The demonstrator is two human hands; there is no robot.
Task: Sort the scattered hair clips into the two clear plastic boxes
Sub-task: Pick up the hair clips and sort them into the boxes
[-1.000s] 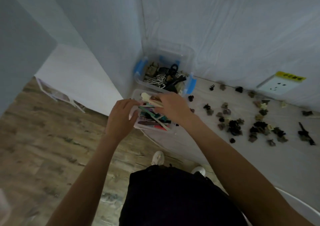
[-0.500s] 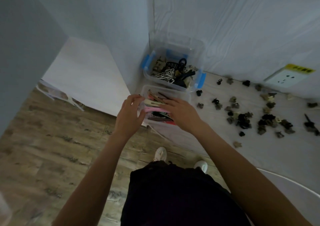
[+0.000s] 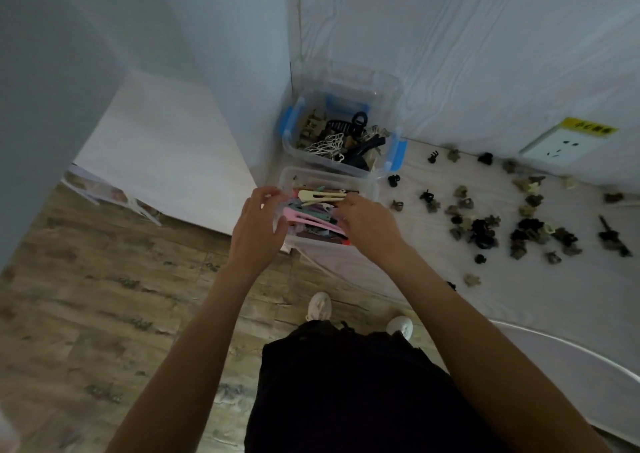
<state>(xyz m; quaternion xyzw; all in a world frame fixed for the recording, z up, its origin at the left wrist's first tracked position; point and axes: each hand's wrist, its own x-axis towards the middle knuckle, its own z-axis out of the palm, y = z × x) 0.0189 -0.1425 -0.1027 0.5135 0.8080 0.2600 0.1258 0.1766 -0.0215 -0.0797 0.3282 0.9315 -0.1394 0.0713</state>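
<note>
Two clear plastic boxes stand in the corner of a white-covered surface. The far box (image 3: pixel 391 106) has blue latches and holds dark and beige claw clips. The near box (image 3: pixel 369 185) is packed with flat coloured clips, a cream clip (image 3: pixel 320 195) on top and a pink clip (image 3: pixel 304 217) below it. My left hand (image 3: pixel 258 234) grips the near box's left wall. My right hand (image 3: pixel 372 227) is at the box's right side, bent fingertips against the clips' ends; any grip is hidden. Several small scattered claw clips (image 3: pixel 483 232) lie to the right.
A wall socket (image 3: pixel 557 146) with a yellow label sits on the back wall behind the scattered clips. A low white surface (image 3: pixel 166 147) lies at the left, above the wooden floor (image 3: pixel 104 314). My white shoes (image 3: pixel 320 305) and dark clothing are below the boxes.
My right hand had a cream clip raised above the near box a second ago; that clip now lies on the pile. My left hand stays at the box's left wall.
</note>
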